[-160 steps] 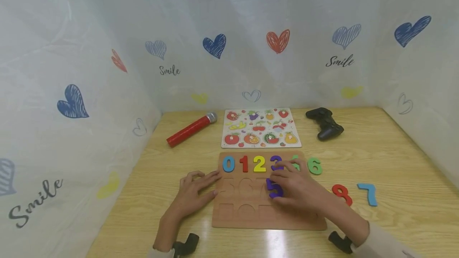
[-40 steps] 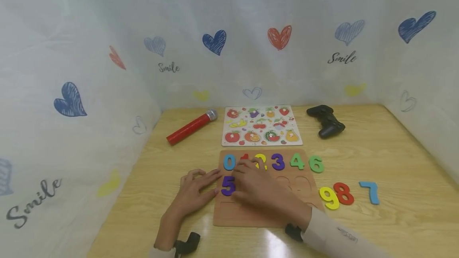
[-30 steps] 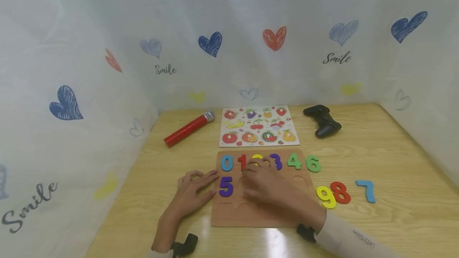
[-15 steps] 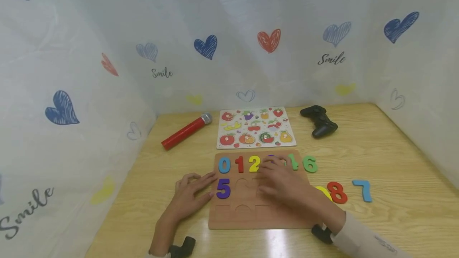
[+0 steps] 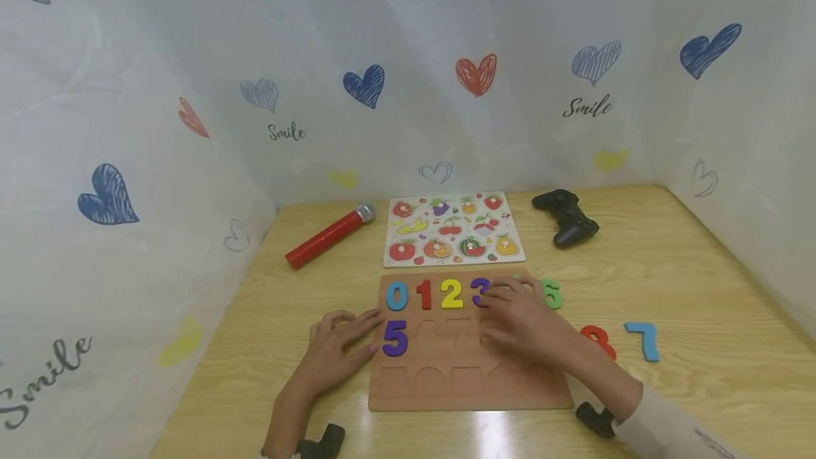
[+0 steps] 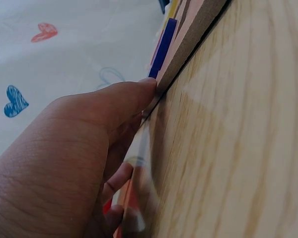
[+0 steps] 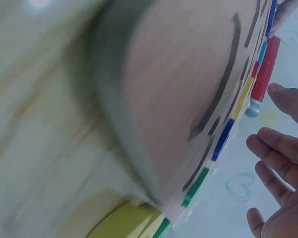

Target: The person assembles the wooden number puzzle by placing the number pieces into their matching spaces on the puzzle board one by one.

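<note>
A wooden number board (image 5: pixel 433 399) lies in front of me. The blue 0 (image 5: pixel 389 296), red 1 (image 5: pixel 425 295), yellow 2 (image 5: pixel 452 296) and purple 3 (image 5: pixel 479 292) sit in its top row. Below the 0 is a purple 5 (image 5: pixel 395 338). My left hand (image 5: pixel 338 349) rests at the board's left edge, thumb touching it beside the 5 in the left wrist view. My right hand (image 5: pixel 529 321) hovers over the board's right side with fingers spread, holding nothing. It covers most of the green 4 (image 7: pixel 194 188) in the head view.
Right of the board lie a green 6 (image 5: pixel 553 295), red 8 (image 5: pixel 599 335), blue 7 (image 5: pixel 650 346) and a yellow piece (image 7: pixel 124 223). Behind are a fruit puzzle (image 5: pixel 389 232), a red microphone (image 5: pixel 325 238) and a black game controller (image 5: pixel 567 218). Printed sheets enclose the table.
The purple 5, held by my right hand earlier, now sits at the left of the second row. My right hand has let go and moved right; the left hand stays in place.
</note>
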Available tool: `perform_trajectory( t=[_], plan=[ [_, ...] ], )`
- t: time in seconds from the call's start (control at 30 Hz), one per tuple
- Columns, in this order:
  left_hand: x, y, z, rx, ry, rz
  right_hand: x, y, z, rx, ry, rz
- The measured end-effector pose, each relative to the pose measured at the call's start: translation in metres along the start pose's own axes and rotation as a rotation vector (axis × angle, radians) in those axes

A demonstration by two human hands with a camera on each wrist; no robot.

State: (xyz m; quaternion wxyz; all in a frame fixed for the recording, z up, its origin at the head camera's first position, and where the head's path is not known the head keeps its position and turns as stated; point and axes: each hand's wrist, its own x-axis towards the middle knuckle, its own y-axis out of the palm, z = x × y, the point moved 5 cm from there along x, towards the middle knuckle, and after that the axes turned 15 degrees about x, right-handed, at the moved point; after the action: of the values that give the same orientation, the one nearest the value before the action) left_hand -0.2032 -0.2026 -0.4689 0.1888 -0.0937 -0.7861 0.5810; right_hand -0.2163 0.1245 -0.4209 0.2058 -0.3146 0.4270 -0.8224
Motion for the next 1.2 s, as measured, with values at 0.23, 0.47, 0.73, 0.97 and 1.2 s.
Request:
perform_trajectory(
  t=[0.23, 0.47, 0.73, 0.97, 1.2],
  plan=[
    [-0.001, -0.001, 0.0, 0.004, 0.0, 0.001, -0.007, -0.007, -0.009, -0.017, 0.049, -0.019],
    [0.0, -0.002, -0.001, 0.017, -0.002, 0.017, -0.017, -0.014, -0.021, -0.035, 0.061, -0.022],
    [0.0, -0.001, 0.0, 0.026, 0.001, 0.012, -0.023, -0.022, -0.03, -0.054, 0.043, -0.049],
    [0.0, -0.001, 0.0, 0.029, 0.015, -0.017, -0.029, -0.026, -0.042, -0.046, 0.095, -0.028],
    [0.0, 0.001, 0.001, 0.019, 0.0, -0.004, -0.035, -0.033, -0.054, -0.076, 0.145, -0.019]
  ],
)
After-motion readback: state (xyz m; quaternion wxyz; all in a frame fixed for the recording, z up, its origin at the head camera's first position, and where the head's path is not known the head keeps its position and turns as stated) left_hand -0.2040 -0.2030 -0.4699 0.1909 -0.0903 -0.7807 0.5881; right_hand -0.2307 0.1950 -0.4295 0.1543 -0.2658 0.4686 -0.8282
